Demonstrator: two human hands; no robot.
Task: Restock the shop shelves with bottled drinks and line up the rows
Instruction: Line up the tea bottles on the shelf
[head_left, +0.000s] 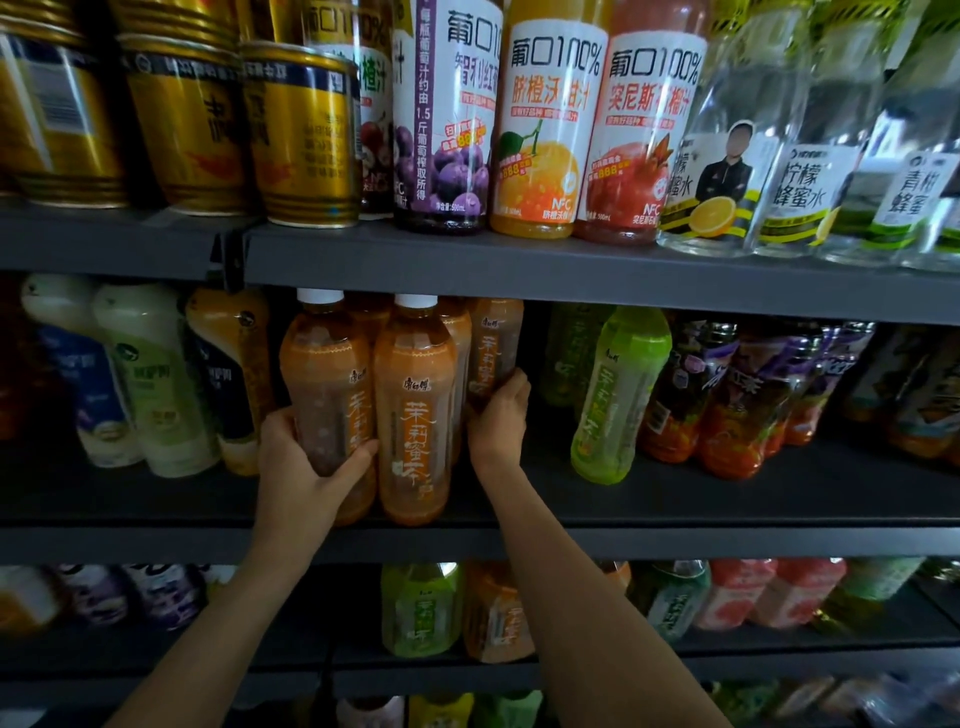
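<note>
Head camera shows orange tea bottles in the middle of the frame, on the middle shelf (727, 512). The left hand (306, 467) has its fingers curled round the front left bottle (328, 384), likely to slide it level with the bottle beside it (415, 410). The right hand (496, 415) reaches deeper and grips a back bottle (493, 348), arm stretched up. Gold cans (304, 135) sit at upper left.
</note>
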